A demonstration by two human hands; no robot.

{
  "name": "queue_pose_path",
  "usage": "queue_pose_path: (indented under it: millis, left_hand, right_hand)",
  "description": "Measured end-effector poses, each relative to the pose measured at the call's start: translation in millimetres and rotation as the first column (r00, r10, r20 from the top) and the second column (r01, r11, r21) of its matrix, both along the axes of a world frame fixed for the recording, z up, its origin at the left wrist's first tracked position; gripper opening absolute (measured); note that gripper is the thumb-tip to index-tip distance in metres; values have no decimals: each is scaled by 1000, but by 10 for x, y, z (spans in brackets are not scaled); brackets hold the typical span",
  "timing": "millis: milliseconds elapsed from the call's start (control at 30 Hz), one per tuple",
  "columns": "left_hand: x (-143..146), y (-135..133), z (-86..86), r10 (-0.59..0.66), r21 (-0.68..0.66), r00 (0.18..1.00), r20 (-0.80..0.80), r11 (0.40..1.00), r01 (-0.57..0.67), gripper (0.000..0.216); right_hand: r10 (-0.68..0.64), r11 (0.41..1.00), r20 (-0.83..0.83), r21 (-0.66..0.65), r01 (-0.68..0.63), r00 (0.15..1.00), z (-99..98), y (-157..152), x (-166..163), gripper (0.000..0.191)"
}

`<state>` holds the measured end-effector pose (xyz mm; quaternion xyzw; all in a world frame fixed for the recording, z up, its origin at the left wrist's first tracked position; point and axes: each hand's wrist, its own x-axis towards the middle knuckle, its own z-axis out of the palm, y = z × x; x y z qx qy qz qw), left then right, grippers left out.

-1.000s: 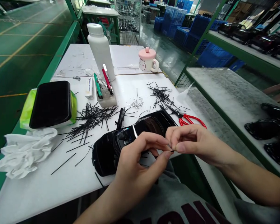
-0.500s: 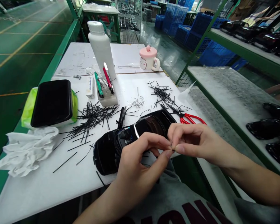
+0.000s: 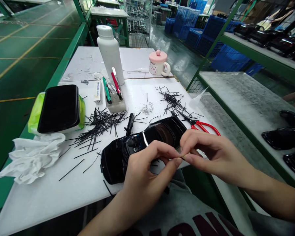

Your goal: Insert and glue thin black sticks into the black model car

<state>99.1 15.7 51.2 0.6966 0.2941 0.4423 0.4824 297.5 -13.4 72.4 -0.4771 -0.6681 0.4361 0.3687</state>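
Observation:
My left hand (image 3: pixel 152 170) and my right hand (image 3: pixel 206 150) meet fingertip to fingertip above the table's near edge. Each is closed in a pinch. Between them is something tiny, dark and thin, mostly hidden by the fingertips; I cannot make out its kind. Behind and left of my hands lies a glossy black model car (image 3: pixel 137 144), one part of it covered by my left hand. A narrow black part (image 3: pixel 129 124) stands up at the car's far side. Red-handled scissors (image 3: pixel 201 126) lie just beyond my right hand.
Thin black strips lie in a left pile (image 3: pixel 100 123) and a right pile (image 3: pixel 173 99). Around them are a tool holder (image 3: pixel 116 105), white bottle (image 3: pixel 110 52), lidded mug (image 3: pixel 158 64), black tablet-like slab (image 3: pixel 59 108) and crumpled white cloth (image 3: pixel 36 157). Shelves (image 3: pixel 250 88) flank the right side.
My hands keep their pinch, with the fingertips slightly farther apart and a bit of the thin piece showing between them. The whole view has shifted slightly.

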Motion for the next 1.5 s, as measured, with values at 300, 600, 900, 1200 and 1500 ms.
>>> queue_pose_path:
  millis: [300, 600, 900, 1200, 1500]
  left_hand:
    - [1, -14, 26, 36, -61, 999, 2, 998, -36, 12]
    - [-39, 0, 25, 12, 75, 1000, -20, 997, -10, 20]
    - [-228, 146, -85, 209, 380, 931, -298, 921, -85, 18]
    - [-170, 160, -78, 78, 350, 930, -359, 935, 57, 20]
    - [-194, 182, -137, 90, 386, 905, -416, 918, 87, 14]
  right_hand:
    - [-34, 937, 221, 347, -46, 975, -17, -29, -45, 10]
    - [0, 943, 254, 321, -85, 967, 5, -95, -86, 9]
    - [-65, 988, 152, 150, 42, 986, 97, -178, -77, 7]
    - [-40, 994, 113, 107, 28, 993, 99, -202, -128, 6]
    - [-125, 979, 60, 167, 113, 990, 8, -240, -134, 9]
